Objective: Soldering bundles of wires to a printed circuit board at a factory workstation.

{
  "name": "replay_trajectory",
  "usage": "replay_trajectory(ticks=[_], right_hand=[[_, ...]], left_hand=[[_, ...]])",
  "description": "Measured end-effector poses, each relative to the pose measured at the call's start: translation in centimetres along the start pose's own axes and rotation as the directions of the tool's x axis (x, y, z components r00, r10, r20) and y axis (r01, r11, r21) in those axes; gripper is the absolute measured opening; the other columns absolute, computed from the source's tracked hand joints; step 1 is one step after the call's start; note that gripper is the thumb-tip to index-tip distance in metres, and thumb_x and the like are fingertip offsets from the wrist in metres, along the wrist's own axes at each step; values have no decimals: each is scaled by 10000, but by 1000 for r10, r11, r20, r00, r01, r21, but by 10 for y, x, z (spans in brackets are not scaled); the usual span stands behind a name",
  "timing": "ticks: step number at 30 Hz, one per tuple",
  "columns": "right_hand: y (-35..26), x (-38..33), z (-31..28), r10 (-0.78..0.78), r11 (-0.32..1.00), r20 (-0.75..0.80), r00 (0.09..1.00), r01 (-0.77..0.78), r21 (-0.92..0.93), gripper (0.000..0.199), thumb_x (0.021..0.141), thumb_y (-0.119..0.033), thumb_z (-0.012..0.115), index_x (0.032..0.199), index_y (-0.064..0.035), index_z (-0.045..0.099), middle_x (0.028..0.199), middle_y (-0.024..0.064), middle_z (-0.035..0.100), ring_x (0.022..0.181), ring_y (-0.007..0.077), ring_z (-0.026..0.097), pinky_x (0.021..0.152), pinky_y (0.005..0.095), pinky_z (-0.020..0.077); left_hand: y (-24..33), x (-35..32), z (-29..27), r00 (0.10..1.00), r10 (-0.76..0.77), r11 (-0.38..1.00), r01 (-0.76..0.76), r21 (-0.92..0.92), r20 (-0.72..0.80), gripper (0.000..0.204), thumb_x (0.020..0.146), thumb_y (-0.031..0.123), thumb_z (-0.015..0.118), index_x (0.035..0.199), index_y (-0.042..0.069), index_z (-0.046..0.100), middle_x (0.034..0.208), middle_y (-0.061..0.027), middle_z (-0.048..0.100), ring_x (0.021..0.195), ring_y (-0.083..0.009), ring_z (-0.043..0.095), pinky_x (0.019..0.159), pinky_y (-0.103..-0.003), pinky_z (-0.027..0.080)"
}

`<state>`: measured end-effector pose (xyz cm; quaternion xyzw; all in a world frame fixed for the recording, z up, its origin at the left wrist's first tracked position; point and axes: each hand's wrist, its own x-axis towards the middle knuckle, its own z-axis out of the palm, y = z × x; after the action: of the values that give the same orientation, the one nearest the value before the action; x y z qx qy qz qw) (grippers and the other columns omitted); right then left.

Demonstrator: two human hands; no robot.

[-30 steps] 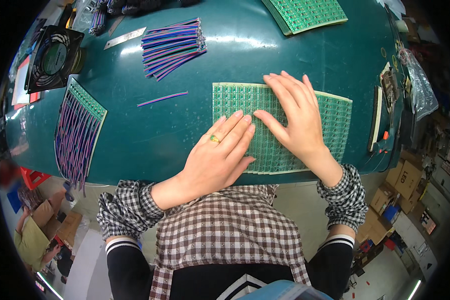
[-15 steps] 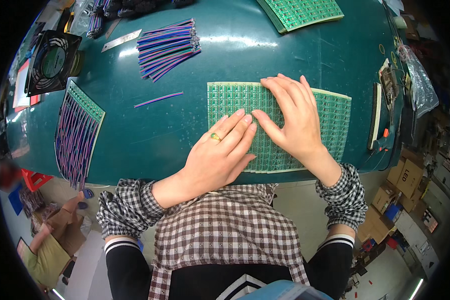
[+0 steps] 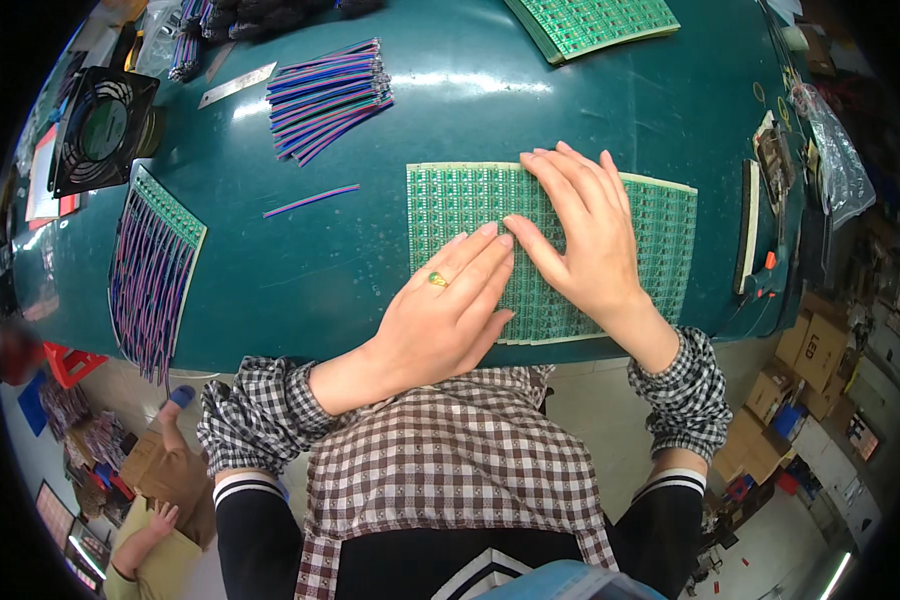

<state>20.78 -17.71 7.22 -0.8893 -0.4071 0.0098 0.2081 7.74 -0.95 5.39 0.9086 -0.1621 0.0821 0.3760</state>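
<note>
Both hands, the left hand [image 3: 448, 312] and right hand [image 3: 582, 235], lie spread flat, side by side, pressing the green circuit panel [image 3: 660, 240] down against the table [image 3: 300, 280] beneath them.

I see a black fan [image 3: 103, 128] at ten o'clock, a bundle of striped wires [image 3: 328, 98] at eleven, a second green board [image 3: 592, 22] at one.

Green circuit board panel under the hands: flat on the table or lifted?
Flat. The green circuit board panel lies on the teal table, both hands pressed palm-down on it; its near edge runs along the table's edge.
</note>
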Motion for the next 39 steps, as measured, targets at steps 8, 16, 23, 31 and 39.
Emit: replay_trajectory(ticks=[8, 16, 23, 31, 39], right_hand=[[0, 1, 0, 25, 1000, 1, 1000, -25, 7, 507, 821, -266, 757, 1271, -86, 607, 1257, 100, 612, 1250, 339, 551, 1111, 575, 330], [2, 1, -1, 11, 1000, -4, 1000, -11, -1, 498, 819, -273, 760, 1261, -93, 617, 1242, 99, 619, 1233, 336, 560, 1104, 570, 340], [3, 0, -2, 15, 1000, 7, 1000, -15, -10, 505, 855, -313, 733, 1289, -90, 600, 1261, 106, 597, 1268, 332, 525, 1117, 585, 314], [6, -11, -7, 25, 1000, -13, 1000, -25, -19, 521, 856, -299, 731, 1315, -95, 591, 1306, 100, 577, 1301, 329, 504, 1125, 591, 297], [6, -10, -5, 23, 1000, -21, 1000, -23, -14, 511, 851, -295, 733, 1303, -99, 598, 1301, 97, 579, 1289, 327, 512, 1121, 590, 305]], left_hand=[[3, 0, 1, 996, -43, 998, 38, 58, 81, 556, 838, 247, 715, 1265, -79, 570, 1347, -204, 529, 1342, -347, 474, 1105, -472, 426], [3, 0, 2, 998, -27, 996, 22, 83, 57, 568, 840, 269, 714, 1271, -72, 570, 1330, -197, 536, 1344, -339, 467, 1101, -467, 431], [5, 1, 1, 997, -39, 995, 33, 91, 68, 563, 833, 262, 714, 1265, -71, 573, 1325, -196, 537, 1342, -344, 465, 1098, -468, 432], [10, 8, 5, 1000, -12, 1000, 12, -24, 14, 587, 778, 175, 765, 1295, -26, 572, 1397, -210, 490, 1310, -402, 490, 1090, -490, 428], [11, 8, 7, 999, -37, 999, 36, 12, 30, 586, 771, 197, 774, 1286, -12, 591, 1389, -214, 499, 1270, -396, 523, 1060, -472, 461]])
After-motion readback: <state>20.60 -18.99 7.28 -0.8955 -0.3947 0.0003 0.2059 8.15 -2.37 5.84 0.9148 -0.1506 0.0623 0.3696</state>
